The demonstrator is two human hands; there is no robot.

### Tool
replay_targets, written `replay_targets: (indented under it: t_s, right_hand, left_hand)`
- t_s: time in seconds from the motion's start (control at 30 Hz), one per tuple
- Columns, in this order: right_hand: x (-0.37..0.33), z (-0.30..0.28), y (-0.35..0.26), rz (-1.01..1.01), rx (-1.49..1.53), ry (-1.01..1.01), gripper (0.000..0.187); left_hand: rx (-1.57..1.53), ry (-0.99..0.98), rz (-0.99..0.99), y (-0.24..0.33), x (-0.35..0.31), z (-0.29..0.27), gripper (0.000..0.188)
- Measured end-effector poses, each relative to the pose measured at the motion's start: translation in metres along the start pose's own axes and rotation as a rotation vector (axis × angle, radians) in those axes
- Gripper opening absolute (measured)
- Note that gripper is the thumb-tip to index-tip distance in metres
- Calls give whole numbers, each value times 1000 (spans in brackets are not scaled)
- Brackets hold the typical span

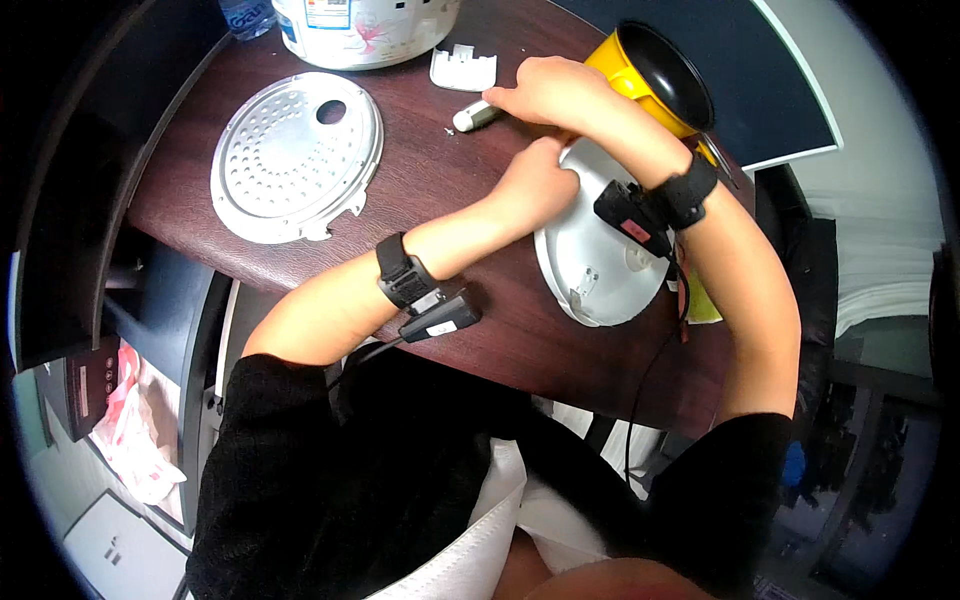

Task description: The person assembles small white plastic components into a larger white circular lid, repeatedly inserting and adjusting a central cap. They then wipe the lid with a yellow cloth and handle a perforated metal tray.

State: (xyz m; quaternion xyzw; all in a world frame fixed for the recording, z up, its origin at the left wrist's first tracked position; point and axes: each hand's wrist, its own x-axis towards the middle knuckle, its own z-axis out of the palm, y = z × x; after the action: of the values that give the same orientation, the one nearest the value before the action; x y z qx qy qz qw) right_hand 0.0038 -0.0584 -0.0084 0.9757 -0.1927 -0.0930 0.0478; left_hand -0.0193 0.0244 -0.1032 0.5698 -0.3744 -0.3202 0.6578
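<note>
My right hand (562, 92) is closed around a short grey cylinder with a white end (477, 115); its other end is hidden, so I cannot tell what tool it is. Just below it, my left hand (540, 183) has its fingers curled at the far left edge of a white rounded plastic cover (580, 262), which lies with its hollow side up. Whether the left fingers grip the rim is hidden. To the left rests a round silver metal plate (290, 165) with many dimples and one larger hole. Beyond the hands is a small white plastic piece (463, 70).
A white appliance body (365, 35) with a floral print stands at the back, beside a clear bottle (247, 15). A yellow pot (618, 70) with a black inside is tilted at the right. Cables hang from wrist-strapped black boxes (440, 315). The brown tabletop (420, 190) lies beneath.
</note>
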Motion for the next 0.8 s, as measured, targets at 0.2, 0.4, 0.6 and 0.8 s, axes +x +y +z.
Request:
replay_targets:
  t_s: [0.2, 0.4, 0.6, 0.8]
  right_hand:
    - [31, 12, 3, 187, 251, -423, 67]
    - [41, 14, 8, 360, 294, -633, 72]
    - [51, 21, 11, 453, 382, -671, 70]
    - [60, 25, 5, 540, 566, -811, 63]
  left_hand:
    - [-28, 15, 40, 3, -2, 7, 47]
    - [-10, 3, -11, 4, 0, 2, 49]
    - [-44, 7, 28, 5, -1, 5, 46]
    - [-101, 18, 42, -3, 2, 9, 36]
